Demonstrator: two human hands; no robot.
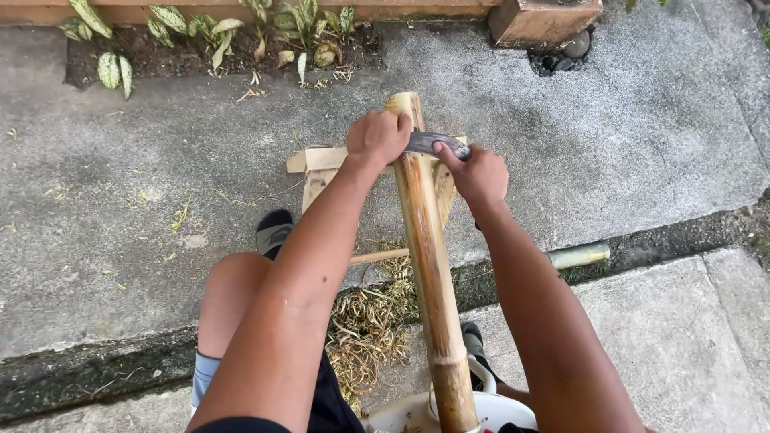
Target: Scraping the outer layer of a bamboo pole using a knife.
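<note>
Left hand [377,136] and right hand [480,172]: each clenched on one end of a dark blade [429,143], laid across a bamboo pole's [429,265] far end (near end between knees). Shavings [369,321] lie below.

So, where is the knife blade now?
In the head view, the blade lies across the upper end of the bamboo pole, above centre, held between the left hand and the right hand.

Concrete ground [626,144] with shavings [365,321], probably bamboo
</note>
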